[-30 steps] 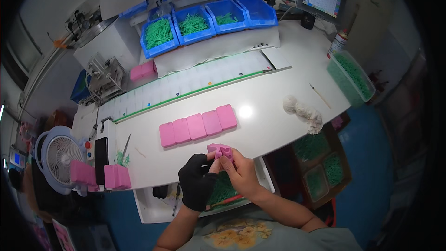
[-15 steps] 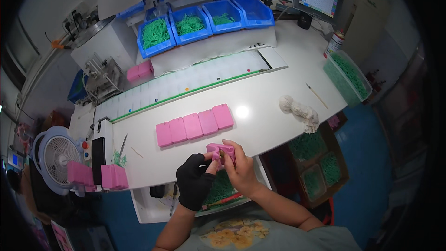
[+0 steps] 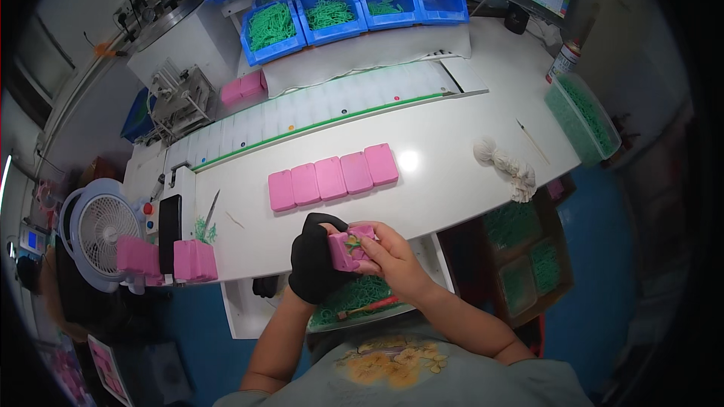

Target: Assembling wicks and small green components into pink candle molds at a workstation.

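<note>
Above the open drawer, in front of the table edge, both hands hold a soft pink mould. A small green and yellow piece shows at its upper face. My left hand, in a black glove with bare fingertips, is closed round the mould's left side. From the right, my bare right hand grips it, thumb on the face near the coloured piece. Its other fingers are partly hidden behind the mould. Just beyond the hands, a row of several pink moulds lies side by side on the white table.
Below the hands, a drawer holds green pieces and a red-handled brush. More pink moulds stand at the left edge beside a fan. Blue bins stand behind a green-edged track; a cloth bundle lies right.
The mould, bent and squeezed between the fingers before, now sits flatter with its coloured piece in sight. My left hand has turned round its side. The whole view has shifted slightly.
</note>
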Tool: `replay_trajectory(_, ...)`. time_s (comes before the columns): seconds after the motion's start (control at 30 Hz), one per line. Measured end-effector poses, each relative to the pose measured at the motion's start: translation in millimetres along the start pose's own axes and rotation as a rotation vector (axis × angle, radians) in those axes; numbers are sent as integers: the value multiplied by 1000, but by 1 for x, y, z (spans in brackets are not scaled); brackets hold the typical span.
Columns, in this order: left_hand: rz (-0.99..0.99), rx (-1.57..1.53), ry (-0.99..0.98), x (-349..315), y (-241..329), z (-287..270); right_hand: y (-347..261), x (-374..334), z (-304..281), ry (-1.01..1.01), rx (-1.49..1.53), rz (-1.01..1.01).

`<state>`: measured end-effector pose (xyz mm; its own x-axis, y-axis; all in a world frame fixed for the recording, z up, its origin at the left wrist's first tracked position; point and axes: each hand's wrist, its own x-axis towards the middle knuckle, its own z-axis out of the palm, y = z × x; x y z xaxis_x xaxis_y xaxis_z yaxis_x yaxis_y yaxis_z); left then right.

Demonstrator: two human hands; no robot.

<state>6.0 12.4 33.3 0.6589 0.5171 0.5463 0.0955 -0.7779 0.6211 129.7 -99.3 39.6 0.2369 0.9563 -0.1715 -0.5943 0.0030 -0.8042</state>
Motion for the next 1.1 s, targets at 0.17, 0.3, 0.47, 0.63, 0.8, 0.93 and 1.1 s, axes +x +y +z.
replay_trajectory(0.17,38,67,16,0,-9,-13,-9,7,-20,4,-396,92)
replay_trajectory(0.3,38,-24,-4,-3,-11,-17,-13,6,-18,-46,-466,43)
replay_trajectory(0.47,3,-29,-37,-2,-7,-18,-11,6,-20,-46,-458,67)
replay_trajectory(0.63,-5,-14,-96,-4,-8,-20,-6,7,-24,-67,-424,80)
replay_trajectory(0.8,-34,-26,-113,-7,-6,-20,-3,7,-25,-70,-509,44)
replay_trajectory(0.93,118,-81,-124,-5,-11,-20,-13,3,-11,-67,-692,62)
replay_trajectory(1.1,67,-11,-216,-9,-9,-26,-8,8,-10,-68,-840,73)
